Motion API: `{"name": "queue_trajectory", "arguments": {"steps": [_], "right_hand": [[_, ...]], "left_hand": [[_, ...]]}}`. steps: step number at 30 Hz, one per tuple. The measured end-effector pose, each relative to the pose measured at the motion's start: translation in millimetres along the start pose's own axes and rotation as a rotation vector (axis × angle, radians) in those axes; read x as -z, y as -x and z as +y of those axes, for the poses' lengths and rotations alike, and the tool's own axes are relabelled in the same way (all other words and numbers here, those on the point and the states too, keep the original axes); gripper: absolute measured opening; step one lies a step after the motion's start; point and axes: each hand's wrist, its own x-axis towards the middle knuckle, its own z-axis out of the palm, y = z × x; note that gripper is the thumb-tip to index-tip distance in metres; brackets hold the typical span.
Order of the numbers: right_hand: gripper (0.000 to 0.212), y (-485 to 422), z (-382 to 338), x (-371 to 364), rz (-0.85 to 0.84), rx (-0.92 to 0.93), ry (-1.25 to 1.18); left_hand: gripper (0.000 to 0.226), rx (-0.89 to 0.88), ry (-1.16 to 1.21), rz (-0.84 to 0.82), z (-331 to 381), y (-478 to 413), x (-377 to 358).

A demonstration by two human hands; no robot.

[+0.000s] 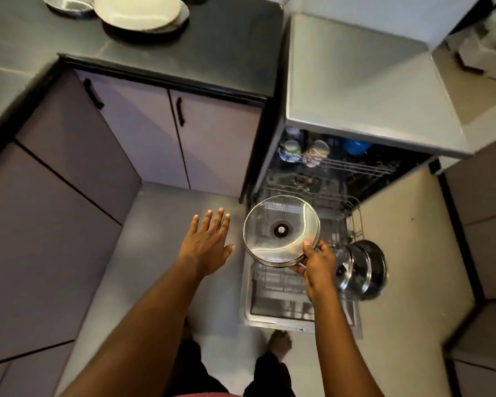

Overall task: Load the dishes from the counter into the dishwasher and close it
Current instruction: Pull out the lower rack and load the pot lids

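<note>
My right hand [317, 265] grips the rim of a round glass lid [281, 230] with a metal edge and holds it over the pulled-out lower rack [352, 207] of the open dishwasher. Two steel lids [355, 267] stand on edge in that rack at the right. Cups [291, 151] sit in the upper rack. My left hand [209, 242] hovers flat with spread fingers to the left of the lid, holding nothing. A cream plate [138, 11] lies on stacked plates on the dark counter [226, 47] at the top left.
The dishwasher door [301, 322] lies open and flat on the floor in front of my feet. Grey cabinet doors [155, 133] line the left and back. A steel plate [66, 4] sits at the counter's far left. A pale counter [355, 81] covers the dishwasher.
</note>
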Motion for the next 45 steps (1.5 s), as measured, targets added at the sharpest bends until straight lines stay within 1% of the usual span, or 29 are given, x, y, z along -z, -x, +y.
{"name": "queue_trajectory", "arguments": {"steps": [5, 8, 10, 14, 18, 21, 23, 27, 31, 34, 40, 45], "right_hand": [[0.014, -40.5, 21.1, 97.0, -0.011, -0.054, 0.11], [0.019, -85.8, 40.6, 145.0, 0.005, -0.066, 0.184], [0.019, -118.1, 59.3, 165.3, 0.037, -0.068, 0.238], [0.01, -194.4, 106.0, 189.3, 0.094, 0.054, 0.484], [0.02, -253.6, 134.0, 193.3, 0.079, 0.167, 0.643], [0.024, -284.4, 143.7, 190.9, 0.111, 0.278, 0.759], [0.025, -299.7, 151.7, 187.7, 0.148, 0.304, 0.822], [0.026, -320.3, 163.0, 179.9, 0.225, 0.287, 0.89], [0.027, -331.0, 173.6, 180.0, 0.251, 0.258, 0.972], [0.03, -336.4, 177.6, 179.4, 0.273, 0.232, 1.018], [0.033, -345.4, 176.7, 173.0, 0.27, 0.22, 1.018], [0.032, -346.7, 173.5, 174.1, 0.228, 0.229, 1.052]], "left_hand": [[0.074, -0.016, 0.039, -0.133, 99.4, -22.5, -51.5], [0.074, -0.046, 0.009, -0.24, 152.8, -46.1, -102.8], [0.074, -0.066, -0.008, -0.292, 175.3, -61.4, -141.0], [0.072, -0.118, -0.021, -0.405, 208.4, -106.5, -220.9], [0.071, -0.128, -0.01, -0.47, 234.5, -151.4, -282.6], [0.072, -0.133, 0.016, -0.499, 255.0, -175.7, -316.8], [0.072, -0.137, 0.037, -0.52, 266.1, -185.4, -331.1], [0.073, -0.165, 0.016, -0.554, 275.3, -191.6, -349.0], [0.081, -0.157, -0.022, -0.582, 274.6, -190.3, -366.5], [0.079, -0.146, -0.017, -0.596, 277.1, -189.1, -373.6], [0.08, -0.158, -0.062, -0.622, 284.9, -190.7, -371.8], [0.08, -0.161, -0.093, -0.651, 287.3, -194.3, -366.1]]}}
